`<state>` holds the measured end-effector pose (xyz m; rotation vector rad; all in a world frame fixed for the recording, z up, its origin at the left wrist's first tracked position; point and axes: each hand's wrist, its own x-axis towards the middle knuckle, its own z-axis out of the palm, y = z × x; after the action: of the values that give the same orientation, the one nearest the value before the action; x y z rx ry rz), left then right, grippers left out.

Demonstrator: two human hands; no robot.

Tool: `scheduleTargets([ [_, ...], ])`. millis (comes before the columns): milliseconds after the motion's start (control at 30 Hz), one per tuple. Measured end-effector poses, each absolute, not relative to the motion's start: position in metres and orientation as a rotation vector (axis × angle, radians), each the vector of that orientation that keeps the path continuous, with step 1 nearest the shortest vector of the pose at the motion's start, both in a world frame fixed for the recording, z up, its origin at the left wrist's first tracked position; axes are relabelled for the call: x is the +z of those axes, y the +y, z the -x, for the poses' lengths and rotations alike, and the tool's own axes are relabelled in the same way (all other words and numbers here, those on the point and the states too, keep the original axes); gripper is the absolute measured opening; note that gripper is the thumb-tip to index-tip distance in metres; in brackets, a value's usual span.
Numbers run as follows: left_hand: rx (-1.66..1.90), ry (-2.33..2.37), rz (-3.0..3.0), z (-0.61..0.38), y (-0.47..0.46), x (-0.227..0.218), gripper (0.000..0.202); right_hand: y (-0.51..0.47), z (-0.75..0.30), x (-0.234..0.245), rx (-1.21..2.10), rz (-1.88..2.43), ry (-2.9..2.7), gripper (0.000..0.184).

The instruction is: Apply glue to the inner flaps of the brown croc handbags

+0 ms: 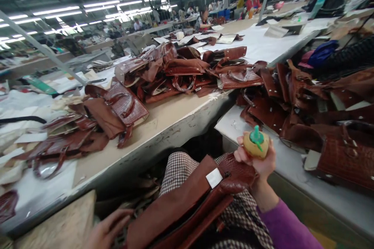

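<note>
My right hand [264,163] is closed round a yellowish squeeze bottle [253,148] with a green nozzle, which points upward. Across my lap lies a brown leather handbag [175,206], partly sewn in look, with a smooth panel and a crocodile-textured part near my right wrist. A small white square patch [214,177] sits on its panel. My left hand [112,225], slightly blurred at the lower left, has its fingers stretched out beside the bag's left end. Whether those fingers touch the bag I cannot tell.
A long table [163,118] ahead carries a heap of brown handbags [187,72]. More brown bags [347,155] are piled on a white-topped table [304,175] at my right. A wooden board [64,221] stands at the lower left. Several people work farther back.
</note>
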<state>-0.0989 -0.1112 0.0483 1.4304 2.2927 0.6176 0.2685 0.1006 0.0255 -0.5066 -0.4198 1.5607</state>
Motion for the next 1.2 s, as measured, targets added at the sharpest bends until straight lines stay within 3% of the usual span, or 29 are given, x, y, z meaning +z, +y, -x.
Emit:
scheduleTargets([
  [100, 0.658, 2.323, -1.247, 0.103, -0.096, 0.067, 0.052, 0.097, -0.264, 0.035, 1.560, 0.483, -0.513, 0.046],
  [233, 0.684, 1.848, -1.226, 0.044, -0.064, 0.096, 0.054, 0.096, -0.256, 0.044, 1.568, 0.475, -0.532, 0.045],
  [367, 0.550, 1.719, -1.259, -0.020, -0.033, 0.095, 0.064, 0.095, -0.256, 0.044, 1.618, 0.470, -0.550, 0.047],
  [500, 0.595, 1.503, -1.238, -0.041, -0.014, 0.081, 0.033, 0.096, -0.260, 0.038, 1.652, 0.440, -0.593, 0.049],
  [600, 0.564, 1.601, -1.635, -0.039, -0.012, 0.080, 0.011, 0.095, -0.259, 0.040, 1.614, 0.445, -0.589, 0.047],
  [767, 0.523, 1.487, -2.460, -0.041, -0.025, 0.088, 0.022, 0.093, -0.251, 0.051, 1.540, 0.515, -0.570, 0.045],
  [1000, 0.810, 1.578, -2.587, -0.055, -0.028, 0.090, 0.024, 0.100, -0.224, 0.083, 1.537, 0.435, -0.552, 0.043],
  [1100, 0.832, 1.579, -2.672, -0.056, -0.023, 0.084, 0.017, 0.094, -0.202, 0.097, 1.688, 0.364, -0.429, 0.044],
  [1200, 0.937, 1.520, -2.486, -0.057, -0.020, 0.074, 0.030, 0.082, -0.181, 0.097, 1.913, 0.362, -0.201, 0.041],
])
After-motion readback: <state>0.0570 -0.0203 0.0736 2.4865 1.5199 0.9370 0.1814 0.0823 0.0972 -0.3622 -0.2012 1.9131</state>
